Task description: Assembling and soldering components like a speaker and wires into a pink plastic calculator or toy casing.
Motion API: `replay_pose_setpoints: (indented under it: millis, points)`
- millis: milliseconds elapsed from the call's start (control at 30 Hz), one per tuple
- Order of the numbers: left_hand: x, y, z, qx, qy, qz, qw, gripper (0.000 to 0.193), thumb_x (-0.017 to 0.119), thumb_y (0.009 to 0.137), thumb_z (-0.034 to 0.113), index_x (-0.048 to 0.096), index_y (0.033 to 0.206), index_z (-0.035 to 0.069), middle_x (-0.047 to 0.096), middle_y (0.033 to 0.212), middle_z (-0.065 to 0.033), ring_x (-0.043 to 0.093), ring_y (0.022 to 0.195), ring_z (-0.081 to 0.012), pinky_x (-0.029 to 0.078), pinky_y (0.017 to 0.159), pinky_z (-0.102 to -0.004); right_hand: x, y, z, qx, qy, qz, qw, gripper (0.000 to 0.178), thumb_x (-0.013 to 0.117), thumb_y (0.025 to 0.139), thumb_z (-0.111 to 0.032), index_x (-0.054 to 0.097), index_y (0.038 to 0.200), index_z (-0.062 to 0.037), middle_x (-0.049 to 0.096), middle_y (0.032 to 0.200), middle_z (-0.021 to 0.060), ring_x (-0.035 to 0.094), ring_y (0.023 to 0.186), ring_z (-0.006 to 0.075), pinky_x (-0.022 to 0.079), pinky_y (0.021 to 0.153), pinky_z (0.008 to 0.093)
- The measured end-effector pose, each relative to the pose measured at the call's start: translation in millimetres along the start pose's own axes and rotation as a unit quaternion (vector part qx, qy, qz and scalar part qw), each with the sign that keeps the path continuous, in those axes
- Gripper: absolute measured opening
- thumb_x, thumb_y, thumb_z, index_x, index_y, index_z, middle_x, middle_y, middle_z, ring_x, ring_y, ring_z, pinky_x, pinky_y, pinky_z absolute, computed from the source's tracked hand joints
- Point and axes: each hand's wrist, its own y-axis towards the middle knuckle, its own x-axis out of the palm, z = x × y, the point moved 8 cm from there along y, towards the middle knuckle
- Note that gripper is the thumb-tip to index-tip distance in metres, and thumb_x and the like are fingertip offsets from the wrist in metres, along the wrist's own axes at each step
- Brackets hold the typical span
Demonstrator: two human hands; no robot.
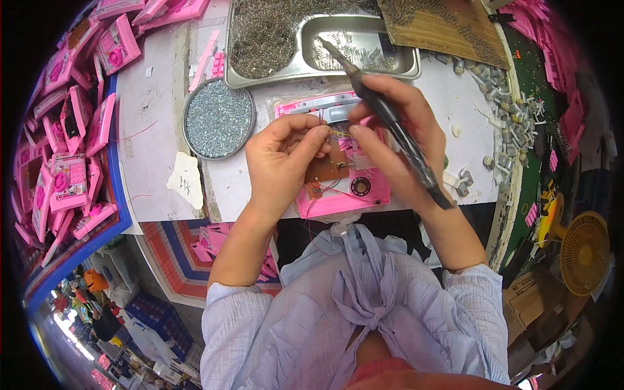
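While my left hand pinches wires tight, case below its fingertips, seemingly routing them, my right hand curls round a tool; tucking would need slack.

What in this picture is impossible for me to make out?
In the head view:
Brown circuit board: partly covered by the left hand.
Anything pinched in its fingers: hidden by their tips.
Metal tray: far end cut off by the upper edge.
Pieces in the round dish: too small to count.
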Motion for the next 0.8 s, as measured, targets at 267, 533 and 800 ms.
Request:
replay_pose_setpoints:
  millis: [267,533,800]
  points:
    - [-1.2,1.1,14.0,0.088,0.177,0.012,0.980,0.006,0.074,0.090,0.002,0.074,0.095,-0.002,0.073,0.084,-0.0079,0.069,0.070,-0.0104,0.055,0.064,-0.0240,21.9,8.4,-4.2,-0.092,-0.067,0.035,0.993,0.053,0.072,0.083,0.004,0.061,0.134,-0.0077,0.068,0.108,0.0117,0.069,0.086,0.0206,0.056,0.077,0.0308]
    - [3.7,2.4,23.1,0.149,0.261,-0.005,0.954,0.006,0.075,0.087,0.004,0.074,0.091,0.001,0.069,0.076,-0.0069,0.065,0.062,-0.0123,0.051,0.058,-0.0273,22.2,6.2,-0.4,-0.097,-0.095,0.039,0.990,0.050,0.071,0.085,0.006,0.063,0.133,-0.0066,0.069,0.115,0.0135,0.070,0.093,0.0228,0.056,0.082,0.0320]
    - [-6.5,3.4,15.0,0.135,0.188,-0.017,0.973,0.009,0.075,0.091,0.007,0.074,0.097,0.000,0.069,0.082,-0.0063,0.060,0.064,-0.0091,0.049,0.060,-0.0249,17.7,5.0,6.3,-0.110,-0.073,0.052,0.990,0.048,0.073,0.086,0.006,0.063,0.132,-0.0059,0.070,0.114,0.0132,0.070,0.092,0.0217,0.056,0.082,0.0311]
